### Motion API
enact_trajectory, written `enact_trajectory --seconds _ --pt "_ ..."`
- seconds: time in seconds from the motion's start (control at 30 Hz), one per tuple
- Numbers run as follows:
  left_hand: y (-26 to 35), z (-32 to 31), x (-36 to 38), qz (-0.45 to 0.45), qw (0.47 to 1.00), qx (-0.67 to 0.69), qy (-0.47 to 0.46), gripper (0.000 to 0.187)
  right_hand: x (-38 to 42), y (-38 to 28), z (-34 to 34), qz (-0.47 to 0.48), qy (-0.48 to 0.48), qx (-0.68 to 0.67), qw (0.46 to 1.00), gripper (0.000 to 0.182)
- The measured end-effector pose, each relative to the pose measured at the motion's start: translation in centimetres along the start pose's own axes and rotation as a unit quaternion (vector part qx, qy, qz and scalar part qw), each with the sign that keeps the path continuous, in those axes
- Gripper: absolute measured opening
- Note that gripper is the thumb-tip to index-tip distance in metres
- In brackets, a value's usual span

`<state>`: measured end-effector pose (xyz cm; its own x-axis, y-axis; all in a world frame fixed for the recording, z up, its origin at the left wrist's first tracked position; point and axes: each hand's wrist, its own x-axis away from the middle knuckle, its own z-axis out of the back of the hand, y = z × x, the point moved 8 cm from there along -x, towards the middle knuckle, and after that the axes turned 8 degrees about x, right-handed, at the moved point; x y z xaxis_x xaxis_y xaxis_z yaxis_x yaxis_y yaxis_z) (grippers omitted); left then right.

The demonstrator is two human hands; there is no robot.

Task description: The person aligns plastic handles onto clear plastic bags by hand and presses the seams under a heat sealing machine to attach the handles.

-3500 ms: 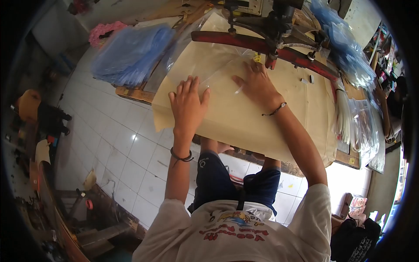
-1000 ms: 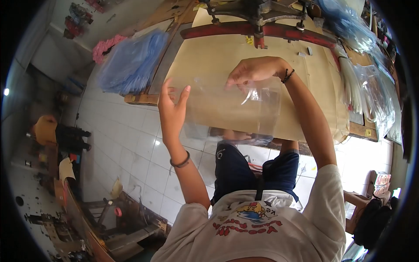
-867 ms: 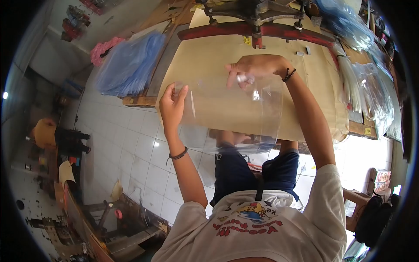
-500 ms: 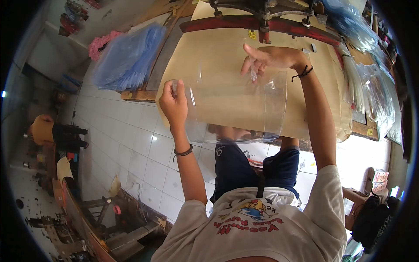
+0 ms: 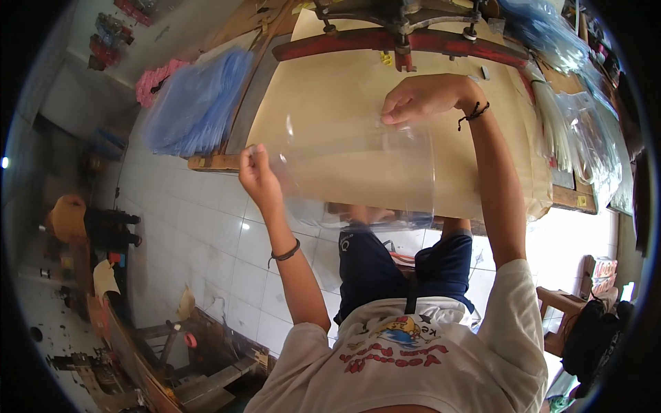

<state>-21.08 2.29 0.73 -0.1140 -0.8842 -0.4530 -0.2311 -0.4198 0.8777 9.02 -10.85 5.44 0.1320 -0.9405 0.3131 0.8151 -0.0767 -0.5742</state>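
Note:
A clear plastic sheet [image 5: 351, 165] spans the space between my hands, its lower part hanging past the front edge of the paper-covered table [image 5: 330, 89]. My left hand [image 5: 259, 175] pinches its left edge, just off the table's front left corner. Over the table, my right hand [image 5: 425, 98] is closed with its fingertips together at the sheet's upper right edge. Above my right hand stands a machine with a long red bar [image 5: 337, 43]. Small yellow rings [image 5: 386, 58] lie under this bar.
Blue plastic sheets [image 5: 196, 103] are stacked at the table's left, beside pink material [image 5: 155, 81]. Clear plastic bundles [image 5: 585, 138] lie along the right side. A stool [image 5: 561, 310] stands at the lower right. Another person [image 5: 69, 217] is far left.
My left hand has moved left and slightly down with the sheet. The right hand's fingers, spread before, have closed at the sheet's edge. The sheet has shifted left.

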Motion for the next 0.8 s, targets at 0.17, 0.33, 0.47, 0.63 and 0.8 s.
enact_trajectory --seconds 0.17,0.33,0.47,0.63,0.8 --pt "2.0 1.3 1.3 0.064 0.995 0.065 0.034 0.019 -0.2 0.4 -0.2 -0.046 -0.023 -0.022 0.998 0.067" --pt "2.7 2.6 3.0 0.053 0.993 0.099 0.047 0.019 -0.1 -0.2 -0.8 -0.027 -0.046 -0.023 0.998 0.081" --pt "4.1 2.8 4.4 0.059 0.993 0.093 0.039 0.025 0.1 -1.4 -1.1 0.012 -0.036 -0.030 0.999 0.061" --pt "4.3 1.8 5.8 0.150 0.984 0.095 -0.029 0.033 0.8 -3.1 0.7 0.091 0.031 0.005 0.995 0.053" --pt "4.6 -2.0 7.3 0.224 0.959 0.114 -0.134 0.050 0.2 -0.6 2.2 0.116 0.111 -0.029 0.987 0.037"
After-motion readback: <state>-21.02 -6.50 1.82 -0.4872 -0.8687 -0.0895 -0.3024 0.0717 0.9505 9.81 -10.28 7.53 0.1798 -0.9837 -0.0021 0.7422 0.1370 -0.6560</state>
